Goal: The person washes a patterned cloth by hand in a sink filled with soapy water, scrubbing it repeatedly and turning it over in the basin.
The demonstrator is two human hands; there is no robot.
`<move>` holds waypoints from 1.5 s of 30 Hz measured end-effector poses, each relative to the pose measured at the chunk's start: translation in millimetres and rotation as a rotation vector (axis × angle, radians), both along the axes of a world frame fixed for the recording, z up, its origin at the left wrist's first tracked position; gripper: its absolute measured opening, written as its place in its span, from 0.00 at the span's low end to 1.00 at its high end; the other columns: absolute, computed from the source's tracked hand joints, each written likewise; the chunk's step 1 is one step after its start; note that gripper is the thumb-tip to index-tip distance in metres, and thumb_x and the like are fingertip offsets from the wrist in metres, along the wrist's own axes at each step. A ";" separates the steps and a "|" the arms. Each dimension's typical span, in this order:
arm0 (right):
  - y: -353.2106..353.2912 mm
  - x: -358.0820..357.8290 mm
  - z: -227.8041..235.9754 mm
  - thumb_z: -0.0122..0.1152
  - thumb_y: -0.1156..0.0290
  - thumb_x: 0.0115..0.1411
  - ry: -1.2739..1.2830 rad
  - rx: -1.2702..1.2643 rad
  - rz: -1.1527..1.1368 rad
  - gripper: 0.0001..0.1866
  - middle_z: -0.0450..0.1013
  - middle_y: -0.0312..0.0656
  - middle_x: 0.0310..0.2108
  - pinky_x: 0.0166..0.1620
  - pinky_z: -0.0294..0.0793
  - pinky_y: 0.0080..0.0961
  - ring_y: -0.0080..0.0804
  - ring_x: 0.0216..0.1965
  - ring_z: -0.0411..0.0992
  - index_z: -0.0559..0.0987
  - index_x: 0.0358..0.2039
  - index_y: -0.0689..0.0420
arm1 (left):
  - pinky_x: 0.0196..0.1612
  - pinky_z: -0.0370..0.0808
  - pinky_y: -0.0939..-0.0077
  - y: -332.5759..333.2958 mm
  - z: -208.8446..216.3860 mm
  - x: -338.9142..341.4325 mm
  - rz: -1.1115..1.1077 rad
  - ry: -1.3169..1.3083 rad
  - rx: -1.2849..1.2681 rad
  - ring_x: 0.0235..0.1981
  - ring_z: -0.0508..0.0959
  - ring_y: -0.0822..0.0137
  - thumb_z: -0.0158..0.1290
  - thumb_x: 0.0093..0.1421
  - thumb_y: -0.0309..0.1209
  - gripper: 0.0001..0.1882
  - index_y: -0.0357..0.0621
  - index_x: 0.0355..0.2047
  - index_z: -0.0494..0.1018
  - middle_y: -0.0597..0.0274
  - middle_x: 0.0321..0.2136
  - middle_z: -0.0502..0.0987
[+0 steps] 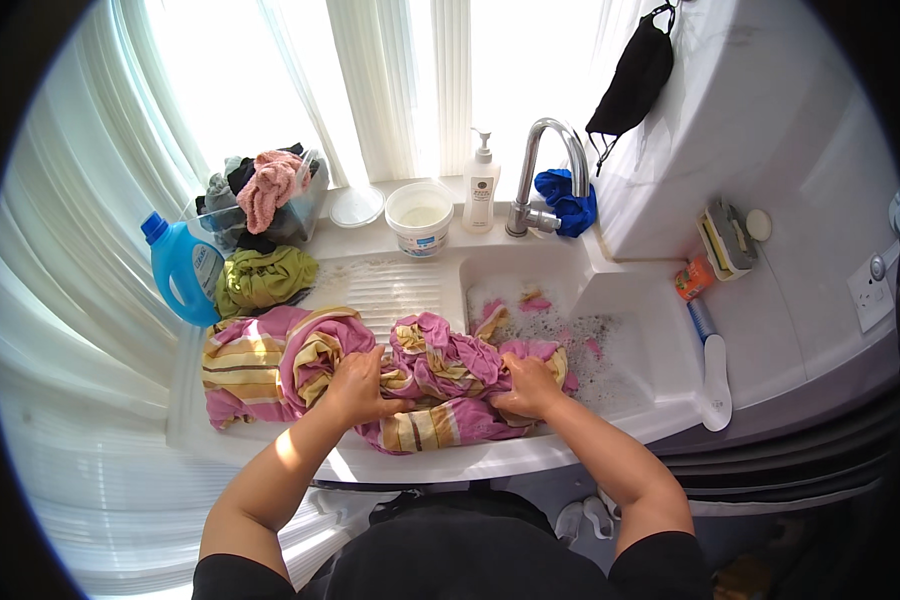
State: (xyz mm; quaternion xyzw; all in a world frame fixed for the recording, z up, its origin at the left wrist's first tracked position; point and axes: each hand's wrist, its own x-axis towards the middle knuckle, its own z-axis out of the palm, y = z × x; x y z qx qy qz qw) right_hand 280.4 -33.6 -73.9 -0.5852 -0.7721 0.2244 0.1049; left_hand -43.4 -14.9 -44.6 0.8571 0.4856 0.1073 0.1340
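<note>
A big pink cloth with yellow and brown stripes [245,365] lies bunched across the washboard and hangs over into the basin of the white laundry sink [650,360]. My left hand [360,388] is closed on a fold of it near the middle, thumb pointing right. Farther right, my right hand [528,387] grips the cloth at the basin's near left side, its fingertips partly buried in the folds. Between the two hands the fabric is gathered in a crumpled heap. Suds and pink bits of cloth [535,302] show in the basin behind my right hand.
Behind the cloth stand a blue detergent jug [185,270], a green cloth [260,282], a clear bin of laundry [305,205], a white tub [419,215], a pump bottle [481,190] and the chrome faucet [575,150]. A white-handled brush [715,380] rests on the right rim.
</note>
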 end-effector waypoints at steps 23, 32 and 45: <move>40.9 73.4 -58.4 0.65 0.50 0.48 -0.459 -0.241 -0.248 0.50 0.39 0.59 0.70 0.65 0.52 0.59 0.60 0.70 0.41 0.55 0.65 0.64 | 0.63 0.50 0.35 99.4 -87.3 253.3 -0.343 0.718 -0.235 0.64 0.62 0.45 0.48 0.60 0.50 0.40 0.65 0.70 0.47 0.47 0.67 0.55; 115.1 72.9 -80.2 0.65 0.58 0.44 -0.308 -0.646 -0.015 0.44 0.55 0.58 0.65 0.65 0.55 0.51 0.61 0.67 0.48 0.61 0.61 0.62 | 0.53 0.72 0.60 139.0 -156.1 262.9 -0.428 0.739 -0.485 0.52 0.76 0.53 0.48 0.59 0.40 0.23 0.52 0.55 0.73 0.50 0.53 0.74; 34.5 135.8 -66.9 0.64 0.78 0.43 0.344 -0.322 -0.721 0.32 0.72 0.53 0.49 0.56 0.71 0.37 0.53 0.49 0.72 0.68 0.52 0.63 | 0.46 0.75 0.58 116.1 -55.8 224.9 -0.221 0.468 -0.307 0.45 0.80 0.53 0.56 0.52 0.35 0.22 0.45 0.49 0.73 0.50 0.41 0.80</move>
